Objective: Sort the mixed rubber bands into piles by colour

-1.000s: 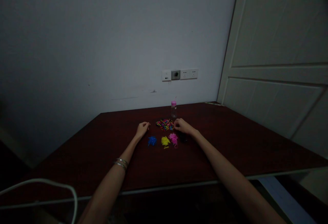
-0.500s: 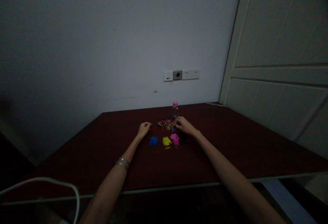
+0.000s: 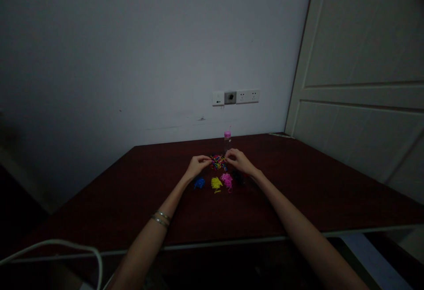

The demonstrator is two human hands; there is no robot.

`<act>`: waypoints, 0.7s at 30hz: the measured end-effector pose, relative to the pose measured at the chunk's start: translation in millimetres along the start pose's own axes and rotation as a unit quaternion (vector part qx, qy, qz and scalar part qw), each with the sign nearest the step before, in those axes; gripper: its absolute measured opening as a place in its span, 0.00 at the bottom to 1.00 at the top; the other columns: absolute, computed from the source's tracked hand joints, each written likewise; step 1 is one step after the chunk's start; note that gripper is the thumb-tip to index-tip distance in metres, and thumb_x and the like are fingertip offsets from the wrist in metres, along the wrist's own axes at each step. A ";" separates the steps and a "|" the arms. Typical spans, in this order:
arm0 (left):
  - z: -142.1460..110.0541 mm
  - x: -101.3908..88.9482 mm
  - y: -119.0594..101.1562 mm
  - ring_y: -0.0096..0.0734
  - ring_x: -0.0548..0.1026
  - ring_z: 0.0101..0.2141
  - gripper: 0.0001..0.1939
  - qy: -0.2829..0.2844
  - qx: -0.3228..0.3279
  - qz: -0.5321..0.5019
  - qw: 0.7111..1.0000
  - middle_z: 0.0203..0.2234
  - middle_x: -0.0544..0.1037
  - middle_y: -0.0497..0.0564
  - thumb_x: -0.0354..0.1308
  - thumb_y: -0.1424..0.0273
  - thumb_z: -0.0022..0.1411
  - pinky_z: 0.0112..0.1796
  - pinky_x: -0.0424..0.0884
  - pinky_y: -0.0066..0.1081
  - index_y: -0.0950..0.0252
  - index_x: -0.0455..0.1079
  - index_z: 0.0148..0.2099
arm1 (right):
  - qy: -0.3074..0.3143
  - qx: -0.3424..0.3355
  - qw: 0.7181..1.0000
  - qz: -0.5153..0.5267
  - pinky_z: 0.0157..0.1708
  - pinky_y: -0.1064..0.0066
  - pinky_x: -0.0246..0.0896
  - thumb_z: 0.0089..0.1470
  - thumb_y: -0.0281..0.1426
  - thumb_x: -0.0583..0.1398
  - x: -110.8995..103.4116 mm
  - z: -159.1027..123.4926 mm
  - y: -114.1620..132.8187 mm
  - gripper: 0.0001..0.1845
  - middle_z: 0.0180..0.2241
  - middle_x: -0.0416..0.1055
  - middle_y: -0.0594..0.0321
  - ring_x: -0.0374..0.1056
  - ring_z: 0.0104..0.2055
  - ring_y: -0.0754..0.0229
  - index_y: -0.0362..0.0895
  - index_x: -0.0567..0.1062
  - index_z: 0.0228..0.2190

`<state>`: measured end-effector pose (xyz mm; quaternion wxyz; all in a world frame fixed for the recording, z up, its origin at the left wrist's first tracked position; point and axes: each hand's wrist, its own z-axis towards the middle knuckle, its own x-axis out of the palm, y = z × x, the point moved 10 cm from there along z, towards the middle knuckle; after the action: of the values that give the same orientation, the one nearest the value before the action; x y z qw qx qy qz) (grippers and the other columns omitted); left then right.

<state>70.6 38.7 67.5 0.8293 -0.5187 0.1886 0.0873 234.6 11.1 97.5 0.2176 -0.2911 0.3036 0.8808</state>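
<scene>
A mixed heap of small colourful rubber bands (image 3: 218, 162) lies on the dark red table (image 3: 159, 166), between my two hands. My left hand (image 3: 198, 165) reaches to the heap's left edge, thumb and fingertips drawn together in a pinch. At the right edge, my right hand (image 3: 240, 162) is also closed in a pinch. Whatever either pinch holds is too small to make out. Nearer to me lie sorted piles: blue bands (image 3: 199, 183), yellow bands (image 3: 216, 183), pink bands (image 3: 227, 180) and a dark pile (image 3: 237, 177) partly beside my right wrist.
A clear bottle with a pink cap (image 3: 227, 135) stands behind the heap. The wall with sockets (image 3: 247, 96) rises at the table's back, and a pale panelled door (image 3: 357, 86) is on the right. A white cable (image 3: 66, 243) loops at the front left.
My left hand has moved right, from beside the heap to its left edge, with its fingers stretched further forward. My right hand has stayed nearly in place at the right edge.
</scene>
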 end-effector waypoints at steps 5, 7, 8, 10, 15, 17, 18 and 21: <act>-17.5 24.2 -31.6 0.21 0.61 0.21 0.21 0.056 0.073 0.065 0.994 0.19 0.69 0.47 0.58 0.60 0.48 0.23 0.56 0.22 0.71 0.72 0.39 | 0.016 -0.011 1.000 0.013 0.34 0.71 0.55 0.49 0.29 0.57 4.5 -3.8 16.9 0.04 0.28 0.68 0.61 0.61 0.32 0.61 0.41 0.71 0.26; -21.7 30.0 -36.4 0.21 0.61 0.22 0.20 0.066 0.092 0.090 0.990 0.20 0.69 0.47 0.57 0.60 0.49 0.24 0.56 0.22 0.70 0.73 0.40 | 0.023 -0.016 0.999 0.021 0.34 0.71 0.55 0.49 0.29 0.57 6.8 -4.7 21.5 0.04 0.28 0.68 0.61 0.61 0.32 0.62 0.42 0.71 0.26; -22.8 31.8 -37.2 0.22 0.62 0.22 0.20 0.067 0.096 0.102 0.988 0.20 0.69 0.47 0.57 0.60 0.50 0.24 0.57 0.23 0.70 0.73 0.40 | 0.027 -0.019 0.999 0.026 0.34 0.71 0.55 0.49 0.29 0.57 7.9 -5.1 23.2 0.04 0.28 0.68 0.61 0.61 0.32 0.62 0.42 0.71 0.26; -23.5 33.4 -36.9 0.22 0.62 0.22 0.18 0.066 0.097 0.119 0.986 0.20 0.70 0.48 0.56 0.61 0.51 0.24 0.57 0.23 0.70 0.73 0.39 | 0.032 -0.022 0.999 0.033 0.34 0.71 0.55 0.49 0.29 0.57 9.3 -5.8 25.5 0.04 0.29 0.68 0.61 0.61 0.33 0.62 0.42 0.71 0.26; -22.1 32.9 -33.8 0.22 0.63 0.22 0.16 0.059 0.102 0.139 0.983 0.21 0.71 0.48 0.55 0.62 0.52 0.25 0.57 0.22 0.70 0.74 0.36 | 0.041 -0.032 0.998 0.031 0.35 0.71 0.56 0.49 0.28 0.56 12.9 -7.8 27.9 0.04 0.29 0.68 0.61 0.62 0.33 0.61 0.41 0.71 0.26; -22.1 33.4 -33.3 0.22 0.63 0.22 0.15 0.062 0.105 0.145 0.982 0.21 0.72 0.48 0.55 0.63 0.52 0.25 0.57 0.22 0.70 0.74 0.35 | 0.044 -0.039 0.998 0.028 0.35 0.70 0.56 0.49 0.28 0.56 14.8 -8.6 28.7 0.04 0.29 0.68 0.61 0.62 0.33 0.61 0.41 0.71 0.26; -22.3 33.5 -33.2 0.22 0.63 0.22 0.15 0.063 0.106 0.147 0.981 0.21 0.72 0.48 0.55 0.64 0.53 0.25 0.58 0.22 0.70 0.74 0.35 | 0.044 -0.042 0.998 0.027 0.35 0.70 0.56 0.50 0.28 0.56 15.6 -8.9 29.0 0.04 0.30 0.68 0.61 0.62 0.33 0.61 0.42 0.71 0.27; -22.8 33.3 -33.6 0.23 0.65 0.24 0.14 0.071 0.107 0.143 0.981 0.23 0.74 0.49 0.54 0.65 0.54 0.26 0.59 0.22 0.70 0.74 0.35 | 0.049 -0.043 0.998 0.022 0.36 0.69 0.57 0.49 0.28 0.56 18.1 -9.0 27.8 0.04 0.31 0.69 0.61 0.63 0.34 0.61 0.42 0.71 0.28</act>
<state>107.3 1.6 73.0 0.8435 -0.3995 0.3278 0.1467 209.0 -11.1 91.4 0.1701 -0.3362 0.2826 0.8822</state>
